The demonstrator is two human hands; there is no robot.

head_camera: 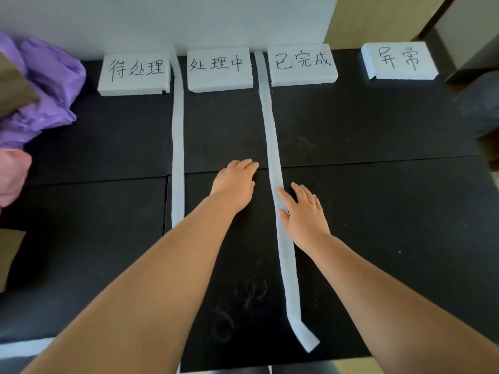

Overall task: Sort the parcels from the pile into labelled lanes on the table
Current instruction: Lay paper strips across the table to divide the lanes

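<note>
White strip (270, 136) is touched on the table (378, 211).
The left hand (235, 182) is laid flat beside it, the right hand (305, 211) on its edge; nothing is gripped.

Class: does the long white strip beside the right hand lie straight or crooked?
Crooked: the white strip wavers along its length, and its near end kinks rightward, below the right hand touching it.

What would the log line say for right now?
left hand: resting on table | right hand: touching white strip | parcels: piled far left, none held
</note>
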